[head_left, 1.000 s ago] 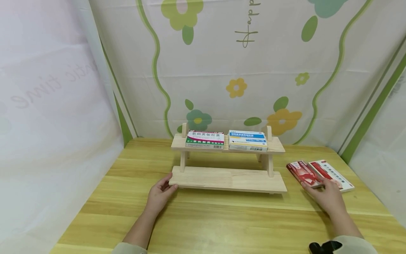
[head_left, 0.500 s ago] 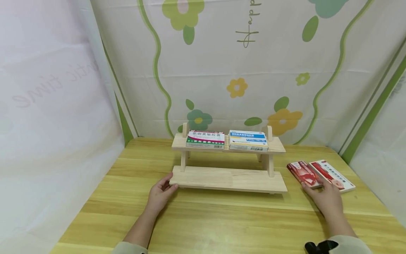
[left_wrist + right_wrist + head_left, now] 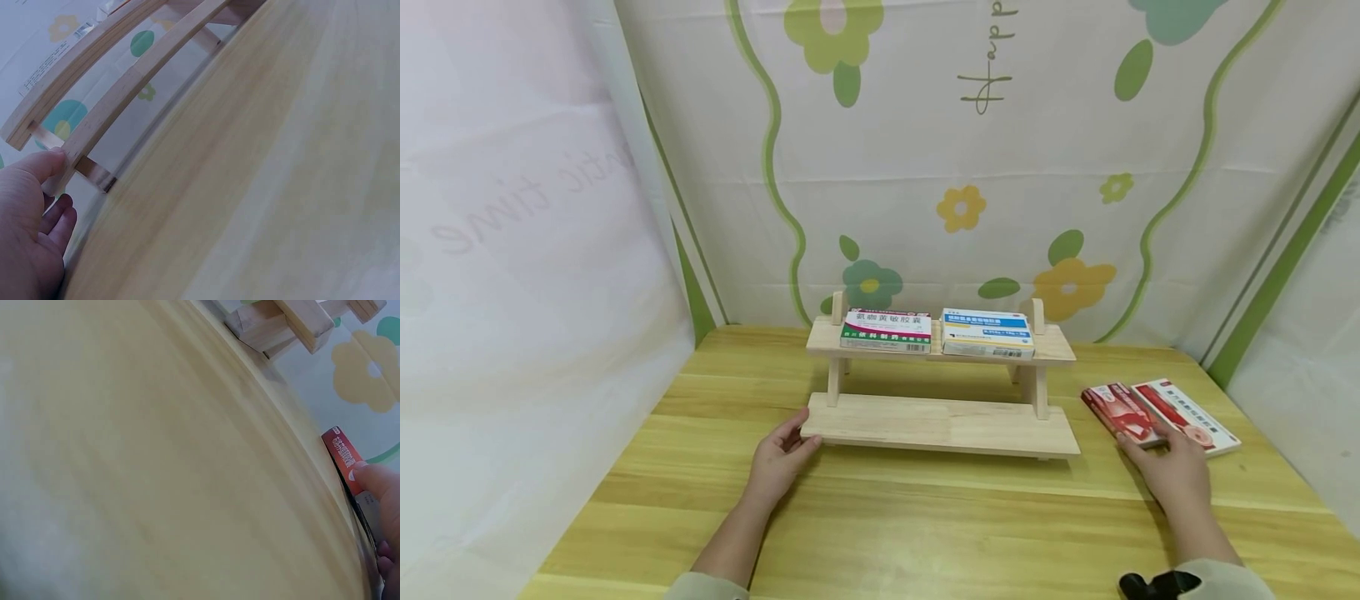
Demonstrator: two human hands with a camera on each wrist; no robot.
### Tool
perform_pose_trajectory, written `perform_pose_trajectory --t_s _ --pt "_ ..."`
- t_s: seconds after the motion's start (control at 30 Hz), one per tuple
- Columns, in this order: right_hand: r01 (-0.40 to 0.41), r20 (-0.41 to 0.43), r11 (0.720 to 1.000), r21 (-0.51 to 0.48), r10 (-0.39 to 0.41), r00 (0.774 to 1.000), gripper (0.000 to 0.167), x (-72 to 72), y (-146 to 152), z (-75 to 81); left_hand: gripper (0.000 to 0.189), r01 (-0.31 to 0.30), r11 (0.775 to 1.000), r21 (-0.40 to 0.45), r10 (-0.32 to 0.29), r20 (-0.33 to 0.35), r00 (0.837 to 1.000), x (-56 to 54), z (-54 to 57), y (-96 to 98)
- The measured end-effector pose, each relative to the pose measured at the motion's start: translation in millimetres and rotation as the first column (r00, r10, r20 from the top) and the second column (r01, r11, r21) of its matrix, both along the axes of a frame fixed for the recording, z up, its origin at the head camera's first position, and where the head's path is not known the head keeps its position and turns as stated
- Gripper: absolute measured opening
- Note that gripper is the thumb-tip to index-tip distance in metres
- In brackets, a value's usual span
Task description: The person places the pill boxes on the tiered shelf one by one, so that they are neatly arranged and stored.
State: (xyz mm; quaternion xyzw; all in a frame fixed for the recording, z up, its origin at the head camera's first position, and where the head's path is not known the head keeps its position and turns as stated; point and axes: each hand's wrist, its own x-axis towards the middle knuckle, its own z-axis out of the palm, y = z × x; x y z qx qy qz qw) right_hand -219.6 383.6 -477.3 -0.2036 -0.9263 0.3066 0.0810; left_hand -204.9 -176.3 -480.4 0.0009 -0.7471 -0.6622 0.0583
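A two-tier wooden shelf [image 3: 940, 423] stands mid-table. My left hand [image 3: 781, 462] grips the left end of its lower board, thumb at the front edge, fingers curled behind. The left wrist view shows the thumb [image 3: 47, 164] against that board. On the upper tier lie a white, green and purple medicine box [image 3: 886, 330] and a blue and white medicine box [image 3: 987, 333]. To the right, my right hand [image 3: 1178, 475] pinches the near end of a red medicine box [image 3: 1120, 410] between thumb and fingers. Beside it lies a white and red medicine box [image 3: 1187, 415], its near-left part hidden by the fingers.
The wooden table [image 3: 955, 525] extends in front of the shelf. A white curtain with printed flowers [image 3: 910, 150] hangs close behind, and white fabric [image 3: 527, 333] closes off the left side. A black device [image 3: 1157, 585] sits on the right wrist.
My right forearm has shifted slightly left, and the red box has moved a touch right and nearer. My left hand stays on the shelf's end.
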Motion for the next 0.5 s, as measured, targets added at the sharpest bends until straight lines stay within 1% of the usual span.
perform_pose_trajectory --t_s 0.13,0.23,0.4,0.5 --pt "0.012 -0.016 1.000 -0.009 -0.013 1.000 0.087 3.0 1 2.7 0.058 -0.003 1.000 -0.006 0.003 0.002 1.000 0.0 -0.4 -0.1" --pt "0.007 -0.035 1.000 -0.006 -0.007 0.999 0.085 6.4 1 6.7 0.058 -0.004 1.000 -0.008 0.004 0.004 1.000 0.1 -0.5 -0.1" --pt "0.028 -0.064 0.999 -0.046 -0.031 0.997 0.085 11.2 1 14.5 0.059 -0.002 1.000 -0.008 0.002 0.006 1.000 -0.1 -0.5 -0.2" --pt "0.038 -0.097 0.998 -0.050 -0.043 0.994 0.084 13.1 3 18.5 0.059 -0.004 1.000 -0.007 0.004 0.008 1.000 0.1 -0.8 -0.3"
